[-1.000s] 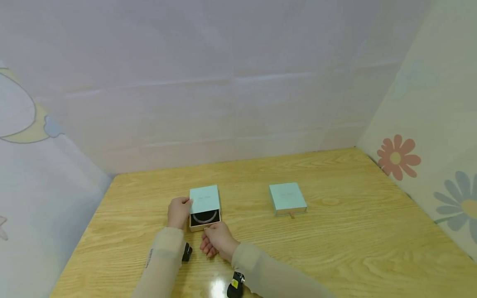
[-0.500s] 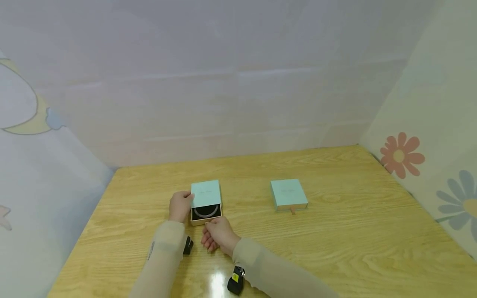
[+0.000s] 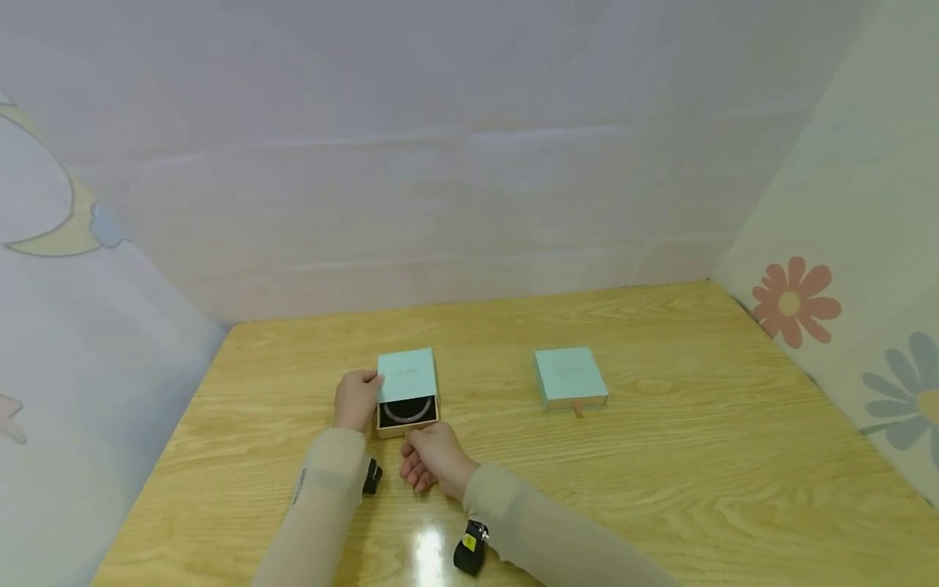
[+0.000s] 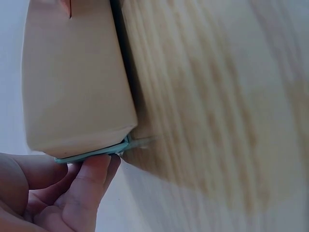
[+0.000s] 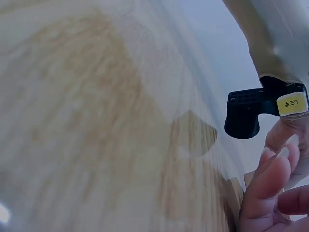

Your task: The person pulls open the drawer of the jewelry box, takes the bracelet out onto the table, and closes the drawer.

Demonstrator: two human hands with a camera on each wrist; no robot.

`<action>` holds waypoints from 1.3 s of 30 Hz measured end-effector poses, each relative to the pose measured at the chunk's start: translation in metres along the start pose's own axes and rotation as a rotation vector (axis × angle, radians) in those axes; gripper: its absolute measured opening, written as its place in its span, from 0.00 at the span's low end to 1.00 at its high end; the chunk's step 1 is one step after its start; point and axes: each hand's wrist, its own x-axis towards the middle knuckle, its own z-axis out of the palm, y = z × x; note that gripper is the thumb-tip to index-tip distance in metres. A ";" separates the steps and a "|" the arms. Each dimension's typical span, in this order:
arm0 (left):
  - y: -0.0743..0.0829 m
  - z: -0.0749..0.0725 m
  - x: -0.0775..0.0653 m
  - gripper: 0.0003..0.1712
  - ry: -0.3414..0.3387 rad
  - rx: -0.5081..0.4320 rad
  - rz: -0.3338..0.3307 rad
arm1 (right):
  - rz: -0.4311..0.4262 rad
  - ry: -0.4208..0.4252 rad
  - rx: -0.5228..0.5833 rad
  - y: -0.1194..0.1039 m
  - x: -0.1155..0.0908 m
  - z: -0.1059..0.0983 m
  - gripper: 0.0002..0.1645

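Note:
A light turquoise drawer box point(image 3: 407, 375) lies on the wooden table with its tray point(image 3: 386, 431) pulled partway out toward me. Inside the dark-lined tray sits a pale bangle point(image 3: 407, 417), its far part hidden under the sleeve. My left hand point(image 3: 357, 399) grips the sleeve's left side, thumb near the top edge; the left wrist view shows the fingers pinching its turquoise edge. At the tray's front, my right hand point(image 3: 434, 454) pinches the small pull tab point(image 4: 65, 7) between thumb and forefinger, the other fingers curled below.
A second turquoise drawer box point(image 3: 570, 375) stands closed to the right, its ribbon tab point(image 3: 578, 412) hanging at the front. The wooden table point(image 3: 697, 456) meets cloth walls at the back and sides. A black wrist camera point(image 3: 470, 549) hangs by the right sleeve.
The head view has tilted slightly down, so everything sits a little higher in it. Both hands keep their grip, and the tray stands out of the sleeve about as far as before.

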 end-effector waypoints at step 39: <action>0.004 0.001 0.000 0.20 -0.001 0.005 -0.005 | -0.166 0.015 -0.437 -0.024 -0.003 -0.013 0.27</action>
